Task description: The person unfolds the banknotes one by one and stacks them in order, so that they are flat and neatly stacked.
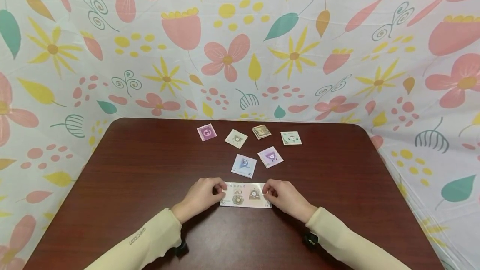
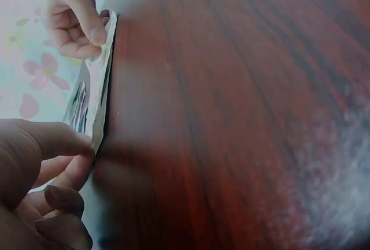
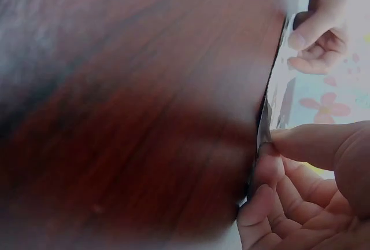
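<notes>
A play banknote (image 1: 245, 195) printed with 20 and a small cartoon figure lies spread out near the middle of the table. My left hand (image 1: 204, 194) pinches its left end between thumb and fingers, and my right hand (image 1: 286, 197) pinches the right end. From the left wrist, the banknote (image 2: 99, 96) is seen nearly edge-on, the left thumb on top and curled fingers at its edge. In the right wrist view the right thumb and index finger grip the banknote's near end (image 3: 265, 124).
Beyond the banknote lie several folded notes: blue (image 1: 244, 166), lilac (image 1: 270, 157), purple (image 1: 206, 132), pale green (image 1: 236, 138), brown (image 1: 261, 131) and green-white (image 1: 291, 138). The dark wooden table (image 1: 131, 178) meets a flower-print cloth (image 1: 225, 32) at the back.
</notes>
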### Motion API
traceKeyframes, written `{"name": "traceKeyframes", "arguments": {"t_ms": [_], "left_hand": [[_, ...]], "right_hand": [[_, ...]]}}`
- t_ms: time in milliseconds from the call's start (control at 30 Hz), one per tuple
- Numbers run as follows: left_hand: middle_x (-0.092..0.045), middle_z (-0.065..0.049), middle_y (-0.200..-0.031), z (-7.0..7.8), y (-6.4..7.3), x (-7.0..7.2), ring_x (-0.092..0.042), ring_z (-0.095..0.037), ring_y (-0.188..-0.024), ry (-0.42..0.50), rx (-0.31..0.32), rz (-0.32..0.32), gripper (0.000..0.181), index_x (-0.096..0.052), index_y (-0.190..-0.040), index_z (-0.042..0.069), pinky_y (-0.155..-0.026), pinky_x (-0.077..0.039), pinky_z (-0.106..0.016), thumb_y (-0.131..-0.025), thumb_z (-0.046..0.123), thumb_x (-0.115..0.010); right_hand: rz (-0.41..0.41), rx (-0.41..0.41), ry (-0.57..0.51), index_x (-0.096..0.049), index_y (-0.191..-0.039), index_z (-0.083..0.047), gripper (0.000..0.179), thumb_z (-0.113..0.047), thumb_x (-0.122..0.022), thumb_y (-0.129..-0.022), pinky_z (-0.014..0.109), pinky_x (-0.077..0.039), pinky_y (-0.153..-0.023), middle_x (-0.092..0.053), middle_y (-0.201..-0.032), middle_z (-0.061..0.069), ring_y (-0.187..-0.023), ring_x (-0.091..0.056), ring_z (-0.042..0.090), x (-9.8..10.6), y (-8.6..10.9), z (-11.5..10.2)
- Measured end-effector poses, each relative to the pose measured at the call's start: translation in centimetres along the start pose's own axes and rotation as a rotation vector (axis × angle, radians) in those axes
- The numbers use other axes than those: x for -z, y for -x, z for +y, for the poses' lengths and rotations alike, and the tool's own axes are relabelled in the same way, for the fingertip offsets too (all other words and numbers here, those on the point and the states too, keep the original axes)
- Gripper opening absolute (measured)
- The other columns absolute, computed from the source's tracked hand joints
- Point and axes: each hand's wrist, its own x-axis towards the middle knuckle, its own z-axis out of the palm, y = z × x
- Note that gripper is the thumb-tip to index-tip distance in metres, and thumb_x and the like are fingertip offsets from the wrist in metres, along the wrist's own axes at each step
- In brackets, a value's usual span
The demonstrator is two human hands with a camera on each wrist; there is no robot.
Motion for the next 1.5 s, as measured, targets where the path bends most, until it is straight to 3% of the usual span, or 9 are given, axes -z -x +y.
{"name": "traceKeyframes", "arguments": {"t_ms": [333, 533, 833, 933, 1200, 1500], "left_hand": [[-0.065, 0.010, -0.076, 0.6, 0.0, 0.2, -0.059, -0.008, -0.069, -0.071, 0.029, -0.002, 0.010, -0.075, -0.093, 0.015, -0.062, -0.046, -0.030, -0.086, 0.009, -0.079], [-0.059, 0.010, -0.080, 0.7, 0.1, 0.3, -0.056, -0.007, -0.068, -0.160, 0.002, 0.020, 0.010, -0.075, -0.093, 0.019, -0.059, -0.046, -0.031, -0.086, 0.014, -0.081], [-0.061, 0.008, -0.089, 0.3, 0.2, 0.3, -0.059, -0.009, -0.075, -0.176, -0.041, 0.008, 0.017, -0.076, -0.097, 0.019, -0.063, -0.049, -0.033, -0.084, 0.022, -0.087], [-0.062, 0.008, -0.091, 0.4, 0.3, 0.4, -0.059, -0.010, -0.076, -0.191, -0.056, 0.009, 0.018, -0.076, -0.098, 0.018, -0.064, -0.050, -0.034, -0.084, 0.022, -0.086], [-0.062, 0.008, -0.092, 0.3, 0.4, 0.3, -0.061, -0.011, -0.078, -0.188, -0.051, 0.005, 0.019, -0.075, -0.099, 0.018, -0.065, -0.051, -0.034, -0.084, 0.021, -0.086], [-0.064, 0.006, -0.094, 0.3, 0.7, 0.2, -0.065, -0.013, -0.080, -0.182, -0.069, 0.008, 0.019, -0.075, -0.100, 0.017, -0.066, -0.053, -0.037, -0.084, 0.021, -0.086]], "right_hand": [[0.006, -0.017, 0.052, -0.069, -0.092, -0.010, 0.008, -0.004, -0.075, -0.091, 0.024, -0.044, -0.061, -0.056, -0.071, -0.010, -0.065, -0.049, 0.003, 0.0, -0.2, -0.2], [0.011, -0.008, 0.100, -0.069, -0.092, -0.013, 0.011, -0.004, -0.076, -0.089, 0.024, -0.043, -0.059, -0.051, -0.071, -0.009, -0.064, -0.047, 0.005, -0.1, -0.2, -0.4], [-0.022, 0.043, 0.103, -0.070, -0.088, -0.015, 0.011, -0.006, -0.076, -0.090, 0.024, -0.043, -0.060, -0.053, -0.072, -0.010, -0.066, -0.048, 0.004, 0.8, -0.9, -0.2], [-0.026, 0.045, 0.089, -0.071, -0.086, -0.016, 0.011, -0.008, -0.076, -0.091, 0.025, -0.044, -0.061, -0.056, -0.072, -0.011, -0.067, -0.049, 0.003, 1.1, -1.7, 0.1], [0.039, -0.069, 0.098, -0.073, -0.094, -0.013, 0.004, -0.013, -0.077, -0.094, 0.032, -0.047, -0.066, -0.063, -0.076, -0.006, -0.069, -0.054, 0.010, 1.9, -5.2, 0.7], [0.078, -0.094, 0.161, -0.071, -0.104, -0.010, 0.017, -0.019, -0.080, -0.092, 0.035, -0.049, -0.063, -0.064, -0.083, 0.001, -0.073, -0.059, 0.014, 0.9, -8.5, 1.2]]}}
